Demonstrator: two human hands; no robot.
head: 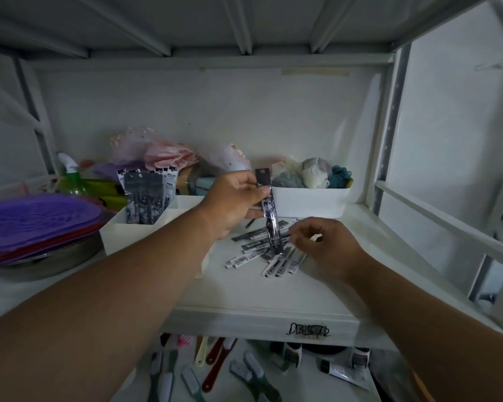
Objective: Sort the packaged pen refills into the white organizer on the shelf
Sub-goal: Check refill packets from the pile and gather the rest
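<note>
My left hand (pixel 235 202) holds one packaged pen refill (pixel 269 208) upright by its upper part, above a loose pile of refill packs (pixel 263 250) lying on the white shelf (pixel 244 288). Over the right side of that pile my right hand (pixel 321 242) pinches the end of another small pack with curled fingers. The white organizer (pixel 134 230) stands at the left of the pile, partly hidden by my left forearm. Several refill packs (pixel 145 195) stand upright in its back compartment.
A white bin (pixel 310 203) with cloth bundles stands behind the pile. Purple mats (pixel 38 221) on a metal dish lie at the left, a green bottle (pixel 71 177) and pink bags behind. Brushes (pixel 238 369) lie on the lower shelf. Shelf posts rise at the right.
</note>
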